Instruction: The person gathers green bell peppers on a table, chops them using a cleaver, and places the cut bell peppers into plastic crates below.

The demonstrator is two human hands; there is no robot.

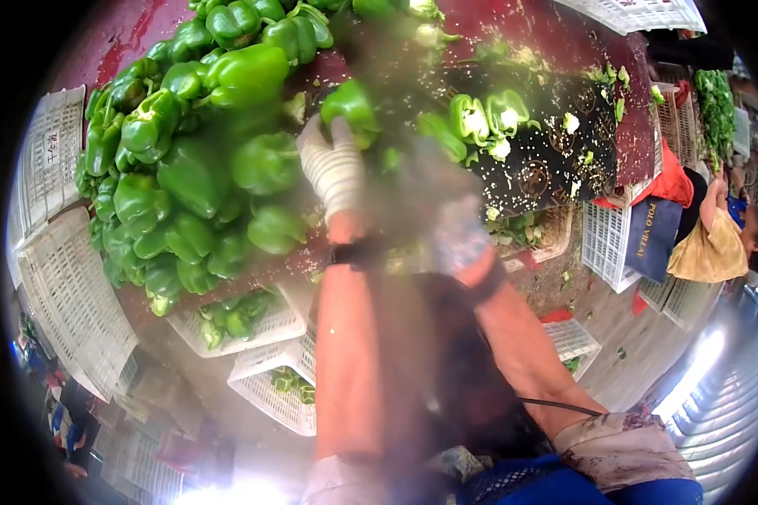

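Note:
My left hand (333,164), in a white glove, has its fingers at the lower edge of a green pepper (349,109) and is closed on it. My right hand (459,215), also gloved, is blurred by a smear over the middle of the view, so its fingers cannot be made out. Left of my hands lies a large pile of green peppers (195,172) on the dark red table (522,29). Cut pepper pieces (470,119) with pale cores lie beyond my right hand, on a black mat (556,126) scattered with seeds.
White crates (76,303) stand at the left. Below the table edge are a crate of peppers (236,324) and another white crate (269,396). At the right stand a white basket (605,240) and a blue bag (653,236). A person (716,231) is farther right, near leafy greens (716,114).

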